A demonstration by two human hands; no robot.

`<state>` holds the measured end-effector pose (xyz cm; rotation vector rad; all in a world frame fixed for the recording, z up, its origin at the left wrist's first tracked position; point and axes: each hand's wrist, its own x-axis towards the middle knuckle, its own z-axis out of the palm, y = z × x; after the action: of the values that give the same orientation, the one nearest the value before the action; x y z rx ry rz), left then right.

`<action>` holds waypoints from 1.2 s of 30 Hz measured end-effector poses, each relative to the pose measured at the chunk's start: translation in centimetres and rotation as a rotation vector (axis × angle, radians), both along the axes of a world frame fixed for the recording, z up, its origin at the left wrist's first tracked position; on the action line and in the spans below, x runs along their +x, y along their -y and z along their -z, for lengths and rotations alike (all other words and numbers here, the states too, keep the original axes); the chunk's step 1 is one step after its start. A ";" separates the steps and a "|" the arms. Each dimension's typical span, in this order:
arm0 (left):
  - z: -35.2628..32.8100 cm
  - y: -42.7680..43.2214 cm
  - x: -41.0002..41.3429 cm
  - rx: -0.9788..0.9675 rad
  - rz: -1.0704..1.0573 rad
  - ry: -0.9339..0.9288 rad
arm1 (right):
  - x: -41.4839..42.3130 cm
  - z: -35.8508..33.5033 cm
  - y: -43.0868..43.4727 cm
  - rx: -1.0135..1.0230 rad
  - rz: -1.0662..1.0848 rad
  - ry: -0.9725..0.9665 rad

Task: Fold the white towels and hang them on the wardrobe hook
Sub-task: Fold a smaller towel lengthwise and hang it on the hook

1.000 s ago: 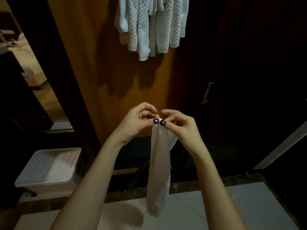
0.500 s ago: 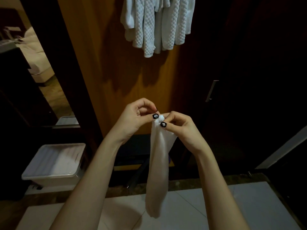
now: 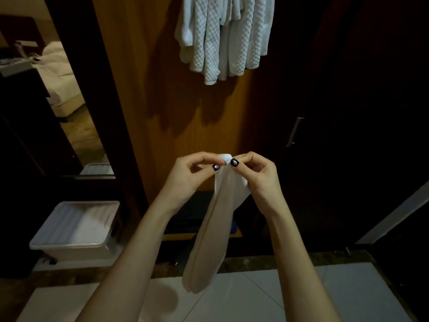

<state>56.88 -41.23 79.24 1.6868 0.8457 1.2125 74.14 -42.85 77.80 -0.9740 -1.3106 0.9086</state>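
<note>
A narrow white towel (image 3: 209,240), folded lengthwise, hangs down in front of me. My left hand (image 3: 192,175) and my right hand (image 3: 257,175) both pinch its top edge, thumbs almost touching. Several quilted white towels (image 3: 222,36) hang high on the brown wardrobe door (image 3: 144,112); the hook that carries them is out of view above the frame.
A white plastic bin (image 3: 76,228) stands on the floor at the lower left. A dark door with a metal handle (image 3: 293,132) is to the right. White floor tiles (image 3: 325,293) lie below. A bed (image 3: 58,73) shows in the mirror at left.
The view has shifted, so the hanging towels and the bin sit further right in frame. My hands still pinch the towel's top together, now slightly higher and closer to the door.
</note>
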 end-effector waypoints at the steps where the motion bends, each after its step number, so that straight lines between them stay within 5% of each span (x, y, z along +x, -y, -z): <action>1: -0.1 0.1 0.2 0.008 0.001 0.004 | -0.1 0.0 0.1 0.003 0.010 -0.009; 10: 0.5 0.3 1.7 -0.063 -0.021 0.087 | 0.5 -0.3 0.9 0.015 0.088 -0.085; 23: 1.0 0.2 4.3 -0.181 0.027 0.272 | 1.9 -1.4 1.5 -0.001 0.104 0.053; 36: -3.8 -3.4 1.4 -0.094 -0.057 0.371 | 6.4 -1.8 3.3 -0.179 0.112 0.643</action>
<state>58.26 -37.84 83.01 1.3146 0.7114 1.4449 80.58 -46.15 79.59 -1.5462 -1.7008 0.6514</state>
